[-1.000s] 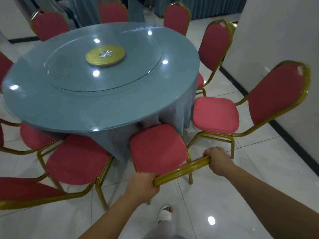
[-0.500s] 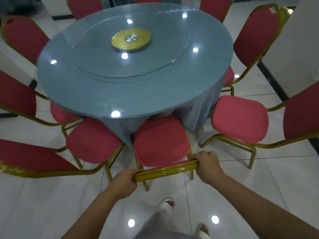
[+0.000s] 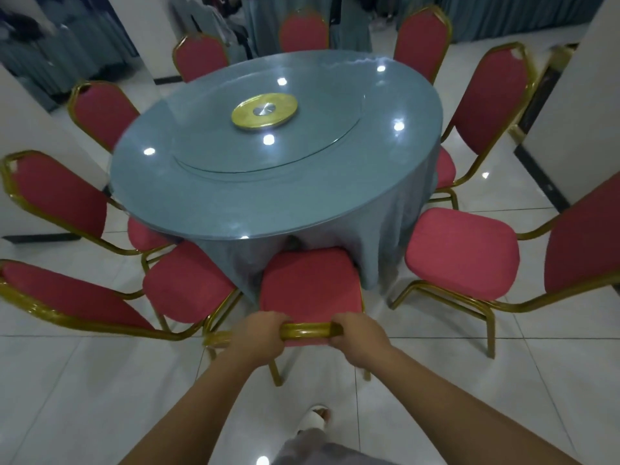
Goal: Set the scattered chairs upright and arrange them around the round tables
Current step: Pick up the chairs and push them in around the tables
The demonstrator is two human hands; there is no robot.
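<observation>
My left hand (image 3: 260, 337) has its fingers curled over the gold top rail of the red chair (image 3: 310, 283). My right hand (image 3: 360, 340) grips the same rail just beside it, with a short stretch of rail bare between the two. The chair stands upright on the white tiled floor (image 3: 100, 397) at the near edge of the round desk (image 3: 268, 203), the front of its seat meeting the hanging blue cloth (image 3: 385, 250). A second chair (image 3: 188, 283) stands close on its left and a third chair (image 3: 463, 253) on its right, both upright and facing the desk. More red chairs stand round the far and side edges. A gold disc (image 3: 264, 110) sits in the middle of the glass turntable (image 3: 318, 142) on the desk. My white slipper (image 3: 315, 419) is on the floor behind the chair.
</observation>
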